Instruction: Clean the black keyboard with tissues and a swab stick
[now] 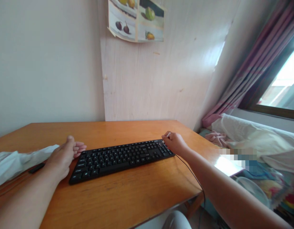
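A black keyboard (pixel 120 160) lies slightly slanted on the wooden table (pixel 127 197). At its left end is my left hand (pixel 65 156), fingers stretched out and holding nothing. The fingertips are close to the keyboard's upper left corner; whether they touch it I cannot tell. My right hand (pixel 175 141) is closed over the number keys at the right end. Between its fingers a small white thing (pixel 168 135) shows, too small to name. A thin black cable (pixel 191 171) runs from beneath this hand over the table's front edge.
Crumpled white plastic (pixel 23 162) and a small dark object (pixel 36 168) lie at the left. A wall with fruit pictures (pixel 137 20) stands behind the table. To the right are piled cloths (pixel 251 133), a clear round container (pixel 253 190) and a curtained window.
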A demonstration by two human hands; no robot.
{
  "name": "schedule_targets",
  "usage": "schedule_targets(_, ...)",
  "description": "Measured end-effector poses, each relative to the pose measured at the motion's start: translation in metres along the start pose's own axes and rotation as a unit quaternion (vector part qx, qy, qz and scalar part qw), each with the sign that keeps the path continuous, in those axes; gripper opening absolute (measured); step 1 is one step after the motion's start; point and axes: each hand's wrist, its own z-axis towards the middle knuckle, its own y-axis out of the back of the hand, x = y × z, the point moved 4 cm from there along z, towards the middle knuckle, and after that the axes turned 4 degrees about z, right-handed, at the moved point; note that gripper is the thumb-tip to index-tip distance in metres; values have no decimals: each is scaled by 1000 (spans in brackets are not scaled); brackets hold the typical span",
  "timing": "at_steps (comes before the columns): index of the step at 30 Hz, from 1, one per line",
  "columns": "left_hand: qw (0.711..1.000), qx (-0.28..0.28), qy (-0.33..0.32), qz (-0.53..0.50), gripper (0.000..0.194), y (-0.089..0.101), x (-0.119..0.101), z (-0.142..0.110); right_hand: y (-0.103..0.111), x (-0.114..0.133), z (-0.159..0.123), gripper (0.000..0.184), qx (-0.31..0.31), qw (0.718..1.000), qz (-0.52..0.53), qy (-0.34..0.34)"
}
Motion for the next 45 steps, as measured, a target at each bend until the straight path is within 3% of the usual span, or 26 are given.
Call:
schedule_targets(9, 1000, 5, -3, 7, 49, -1, 1, 1, 23, 11, -15, 34, 59, 995, -74, 16)
schedule_targets(14, 1000, 2, -4, 5, 50, 0, 3, 4, 34, 16, -16, 37, 27, 998, -44, 23)
schedule_targets(23, 1000, -3, -2, 6, 50, 0, 4, 3, -2, 16, 4, 34, -36, 995, 90, 14)
schedule_targets(30, 1000, -7, -5, 6, 48, 1, 3, 0, -20, 11, 17, 29, -15, 997, 77, -1)
schedule_targets(37, 999, -2, -29, 26, 51, 3, 7, 5, -5, 12, -4, 32, 46, 998, 20, 35)
schedule_targets(45, 999, 4, -30, 23, 48, 3, 6, 7, 25, 20, -41, 32, 75, 996, 28, 23)
